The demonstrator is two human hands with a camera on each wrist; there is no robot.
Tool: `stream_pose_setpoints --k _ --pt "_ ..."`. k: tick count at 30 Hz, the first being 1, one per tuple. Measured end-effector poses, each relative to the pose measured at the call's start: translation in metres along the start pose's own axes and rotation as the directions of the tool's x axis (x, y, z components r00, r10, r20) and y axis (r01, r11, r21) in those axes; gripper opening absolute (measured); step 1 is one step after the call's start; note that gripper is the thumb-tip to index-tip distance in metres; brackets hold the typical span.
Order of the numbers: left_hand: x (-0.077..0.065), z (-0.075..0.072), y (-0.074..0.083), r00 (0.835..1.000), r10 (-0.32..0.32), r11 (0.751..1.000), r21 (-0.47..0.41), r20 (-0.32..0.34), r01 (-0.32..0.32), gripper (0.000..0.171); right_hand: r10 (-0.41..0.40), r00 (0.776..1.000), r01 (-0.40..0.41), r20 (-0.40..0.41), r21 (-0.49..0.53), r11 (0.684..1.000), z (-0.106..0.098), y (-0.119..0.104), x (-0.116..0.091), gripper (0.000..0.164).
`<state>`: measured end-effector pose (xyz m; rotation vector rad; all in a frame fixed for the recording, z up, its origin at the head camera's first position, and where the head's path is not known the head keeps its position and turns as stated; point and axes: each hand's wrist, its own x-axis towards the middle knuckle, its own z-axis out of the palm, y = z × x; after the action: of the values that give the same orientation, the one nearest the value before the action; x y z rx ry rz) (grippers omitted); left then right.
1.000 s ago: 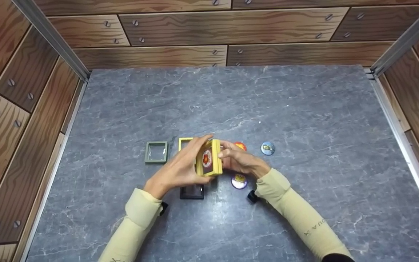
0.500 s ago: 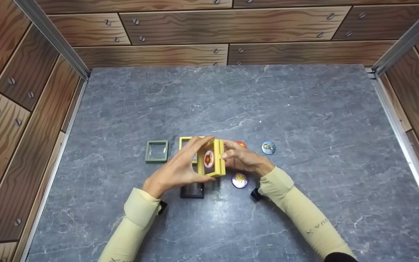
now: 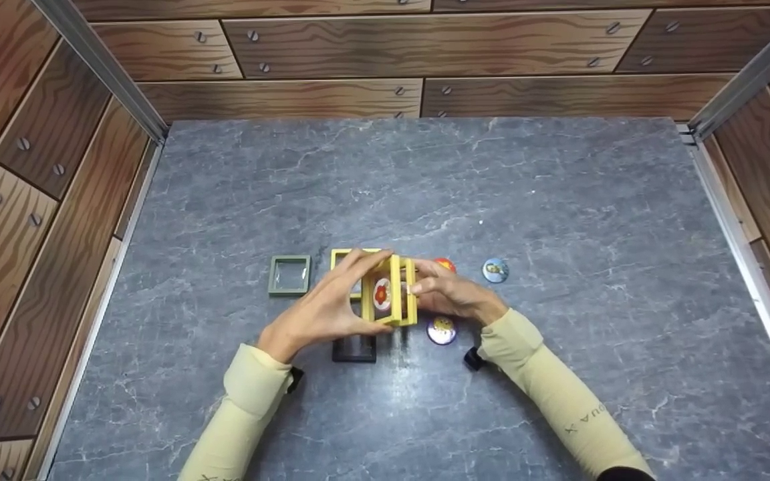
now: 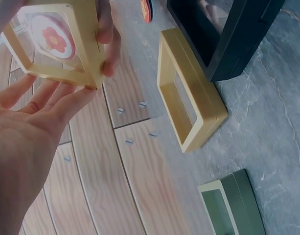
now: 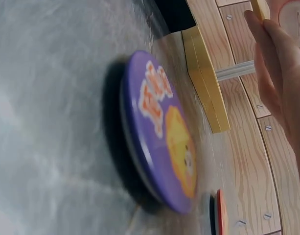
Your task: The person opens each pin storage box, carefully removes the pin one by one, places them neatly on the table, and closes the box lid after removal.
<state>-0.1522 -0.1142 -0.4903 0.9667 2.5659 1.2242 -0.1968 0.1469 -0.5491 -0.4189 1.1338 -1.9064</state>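
Note:
Above the table, a yellow square display frame (image 3: 396, 294) stands on edge between both hands. Its two halves are parted, with a narrow gap between them. Inside shows a round badge with a red flower (image 3: 381, 294), seen again through the clear film as the flower badge (image 4: 53, 36) in the left wrist view. The left hand (image 3: 328, 307) grips the left half, thumb below and fingers over the top. With thumb and fingers, the right hand (image 3: 450, 294) pinches the right half. Under the right hand, a purple badge (image 3: 442, 330) lies on the table.
A green frame (image 3: 290, 275) lies at left, beside a second yellow frame (image 4: 191, 93) and a black frame (image 3: 354, 349), both partly hidden by the left hand. Behind the right hand is a red badge (image 3: 447, 264); a blue badge (image 3: 495, 270) lies further right. Wood-patterned walls surround the table.
The right half of the yellow frame has moved rightward with the right hand, away from the left half. A gap has opened between them. The left hand has hardly moved.

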Motion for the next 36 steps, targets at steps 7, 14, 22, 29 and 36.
stream_pose_setpoints --k 7,14,22,29,36 --pt "-0.003 -0.001 0.002 0.999 -0.047 0.999 0.019 0.022 0.046 0.108 0.007 1.000 -0.007 0.000 -0.019 1.000 -0.002 -0.001 -0.004 0.099" --pt "-0.004 -0.003 0.001 1.000 0.017 1.000 0.000 -0.012 -0.017 0.107 0.017 1.000 -0.017 -0.015 -0.025 1.000 -0.002 -0.003 -0.007 0.092" --pt "-0.009 -0.007 0.001 1.000 0.001 1.000 -0.004 -0.028 -0.001 0.109 0.031 0.999 -0.034 -0.043 -0.070 0.997 0.001 -0.007 -0.011 0.078" --pt "-0.014 -0.009 -0.002 1.000 0.003 1.000 -0.020 -0.025 -0.004 0.109 0.067 0.997 -0.075 -0.050 -0.186 0.980 0.000 -0.009 -0.014 0.067" --pt "-0.018 -0.008 -0.008 1.000 -0.009 1.000 -0.023 -0.024 0.008 0.109 0.063 0.995 -0.087 -0.083 -0.334 0.939 0.001 -0.009 -0.017 0.059"
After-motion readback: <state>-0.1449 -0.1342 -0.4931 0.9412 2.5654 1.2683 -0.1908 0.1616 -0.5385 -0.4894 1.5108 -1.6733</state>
